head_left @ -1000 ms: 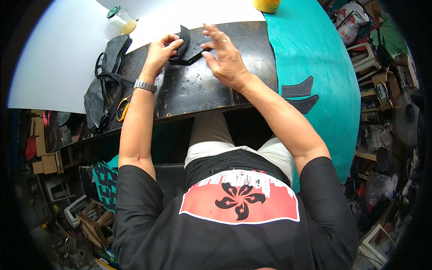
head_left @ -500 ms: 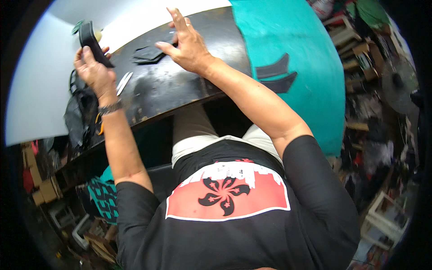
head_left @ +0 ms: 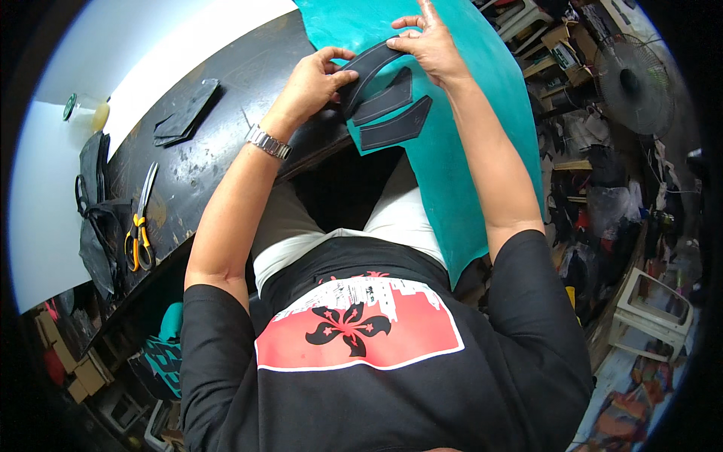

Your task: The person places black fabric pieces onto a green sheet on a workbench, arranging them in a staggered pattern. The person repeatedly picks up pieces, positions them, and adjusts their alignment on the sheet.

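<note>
The left hand (head_left: pixel 312 83) pinches the curved black strip (head_left: pixel 367 66) by its left side, and the right hand (head_left: pixel 435 51) pinches its far end. The strip is over the green sheet (head_left: pixel 486 166), just beside two short black pieces (head_left: pixel 395 128) (yellow-handled scissors (head_left: pixel 141 226) lie well apart on the worktop (head_left: pixel 233 132)). It looks like a placing step; the next move seems to need a gentle hold.

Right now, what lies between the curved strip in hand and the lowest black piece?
In the head view, another black piece lies between them, on the green sheet.
</note>
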### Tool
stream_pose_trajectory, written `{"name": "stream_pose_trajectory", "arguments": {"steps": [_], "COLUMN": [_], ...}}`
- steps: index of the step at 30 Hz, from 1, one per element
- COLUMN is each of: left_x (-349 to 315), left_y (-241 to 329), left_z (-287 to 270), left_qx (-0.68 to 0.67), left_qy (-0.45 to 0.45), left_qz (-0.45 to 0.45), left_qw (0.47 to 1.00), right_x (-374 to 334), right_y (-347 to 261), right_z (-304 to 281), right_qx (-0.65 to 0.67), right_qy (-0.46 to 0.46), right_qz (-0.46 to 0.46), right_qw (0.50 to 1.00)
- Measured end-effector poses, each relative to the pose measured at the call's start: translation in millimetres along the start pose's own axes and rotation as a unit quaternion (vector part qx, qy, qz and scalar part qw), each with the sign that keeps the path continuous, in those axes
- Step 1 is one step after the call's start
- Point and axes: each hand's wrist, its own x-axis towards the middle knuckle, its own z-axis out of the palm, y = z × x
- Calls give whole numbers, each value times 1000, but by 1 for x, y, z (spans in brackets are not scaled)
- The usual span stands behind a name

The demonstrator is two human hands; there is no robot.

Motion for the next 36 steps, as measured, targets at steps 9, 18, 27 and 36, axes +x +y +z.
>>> {"name": "stream_pose_trajectory", "arguments": {"steps": [9,18,27,36], "left_x": [10,13,12,-9], "left_y": [-2,2,-3,2], "left_z": [2,0,-1,15], "left_qx": [105,188,195,322], "left_qy": [45,90,100,127], "left_qz": [-27,24,45,107], "left_qw": [993,978,975,932], "right_x": [5,5,2,0], "right_y": [52,47,44,37], "right_z": [-18,-20,-17,-14], "right_qx": [-68,-134,-128,-205], "right_qy": [8,35,39,57], "right_qz": [-36,-50,-34,-36], "right_qw": [997,989,990,977]}}
